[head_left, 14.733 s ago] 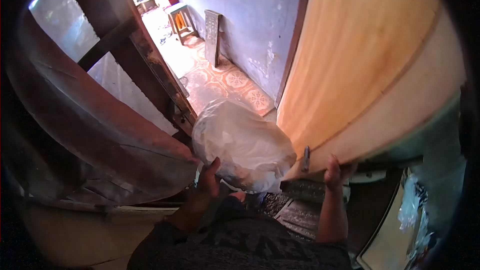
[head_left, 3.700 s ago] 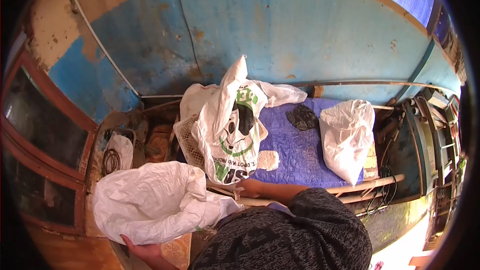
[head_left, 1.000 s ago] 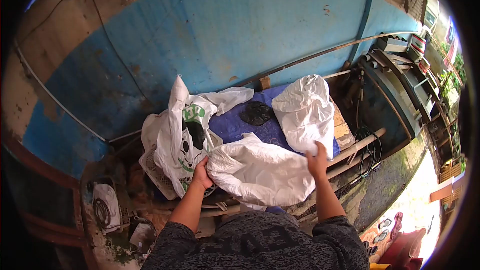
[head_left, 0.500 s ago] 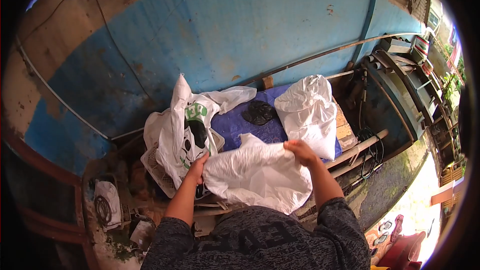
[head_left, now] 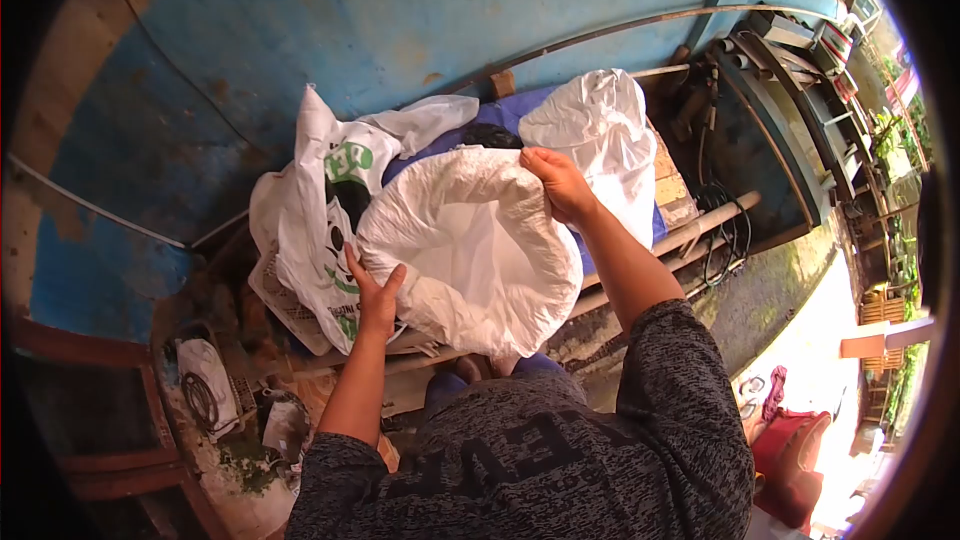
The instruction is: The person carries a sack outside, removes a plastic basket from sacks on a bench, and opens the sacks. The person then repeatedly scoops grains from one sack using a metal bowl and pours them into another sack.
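A white woven sack hangs in front of my body, its round mouth facing up and its rim folded outward. My right hand is closed on the far right of this rim. Against the sack's left side is my left hand, thumb and fingers spread apart, touching the outer cloth. To the left stands a white sack with green and black print, partly behind my left hand. A filled white sack rests beyond my right hand. Some black plastic shows behind the held sack's rim.
A blue tarp covers the low platform against the blue wall. Bamboo poles and a coiled black cable lie at its right. A white plastic crate sits under the printed sack. A red chair-like object stands lower right.
The held sack has gone from stretched flat to open-mouthed with a folded rim. My right hand has moved up and left along it. My left fingers have spread. The view has shifted.
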Demonstrator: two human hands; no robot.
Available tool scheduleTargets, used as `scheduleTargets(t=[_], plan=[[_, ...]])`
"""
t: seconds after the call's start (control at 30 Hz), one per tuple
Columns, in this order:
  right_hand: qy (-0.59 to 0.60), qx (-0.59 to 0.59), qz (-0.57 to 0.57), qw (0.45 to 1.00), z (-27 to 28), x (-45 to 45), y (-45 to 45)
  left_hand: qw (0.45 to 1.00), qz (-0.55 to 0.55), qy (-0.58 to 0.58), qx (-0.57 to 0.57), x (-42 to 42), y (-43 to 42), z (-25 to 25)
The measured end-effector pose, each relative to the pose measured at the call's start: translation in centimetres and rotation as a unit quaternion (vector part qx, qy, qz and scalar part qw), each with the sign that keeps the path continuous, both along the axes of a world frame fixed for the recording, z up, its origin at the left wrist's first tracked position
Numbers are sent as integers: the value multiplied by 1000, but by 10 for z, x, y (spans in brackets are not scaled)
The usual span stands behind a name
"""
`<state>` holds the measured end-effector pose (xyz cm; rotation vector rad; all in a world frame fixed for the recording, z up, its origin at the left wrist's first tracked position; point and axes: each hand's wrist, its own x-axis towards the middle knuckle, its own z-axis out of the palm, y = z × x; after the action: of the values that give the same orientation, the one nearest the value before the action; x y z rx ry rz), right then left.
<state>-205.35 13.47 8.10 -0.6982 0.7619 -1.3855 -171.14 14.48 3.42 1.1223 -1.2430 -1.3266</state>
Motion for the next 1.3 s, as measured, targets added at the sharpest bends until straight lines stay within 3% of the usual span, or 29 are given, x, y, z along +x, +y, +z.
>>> scheduleTargets(t=[0.07,0.13,0.27,0.33,0.37,0.43,0.5,0.57,0.63,0.7,0.77,0.83,0.9,0.93,1.0,1.03,1.13,1.17,1.23,1.3], plan=[[7,8,-9,1000,1,2,-6,1000,0,23,14,3,1,-3],[13,13,-18,1000,-1,4,-9,998,4,-63,3,8,2,-6],[32,43,-22,998,-1,4,-16,998,-13,-45,40,9,3,-9],[223,81,-89,967,-4,6,-21,997,-35,-49,42,14,0,-26],[232,74,-81,967,-3,7,-25,998,-25,-41,38,17,-3,-30],[384,47,-135,912,-2,8,-28,994,-38,-103,-8,19,-9,-38],[420,28,-145,895,1,16,-28,994,-30,-93,-38,17,-16,-43],[655,-68,-286,696,10,31,-23,989,-20,-144,-14,13,-24,-41],[743,-126,-334,566,23,57,-10,993,-9,-120,-16,9,-31,-38],[781,-154,-281,535,46,92,12,991,-2,-129,-23,6,-34,-38],[754,-190,-156,609,22,105,30,993,6,-120,-17,4,-35,-41],[766,-161,2,622,-3,114,49,993,14,-115,-20,3,-39,-38],[755,-139,83,636,-43,108,55,993,7,-117,-13,6,-38,-35],[753,-149,86,635,-57,104,54,988,23,-129,-82,6,-39,-44],[803,-75,165,568,-77,93,51,984,27,-141,-105,10,-39,-41],[800,-82,168,570,-80,87,46,980,21,-150,-127,10,-39,-39],[841,69,266,467,-91,60,37,965,52,-204,-156,9,-41,-43],[839,60,268,470,-106,41,35,963,59,-211,-158,9,-44,-39],[760,189,306,542,-144,-10,26,970,88,-227,-11,10,-51,-29],[649,369,463,478,-153,-39,-6,963,117,-242,6,1,-56,-33]])
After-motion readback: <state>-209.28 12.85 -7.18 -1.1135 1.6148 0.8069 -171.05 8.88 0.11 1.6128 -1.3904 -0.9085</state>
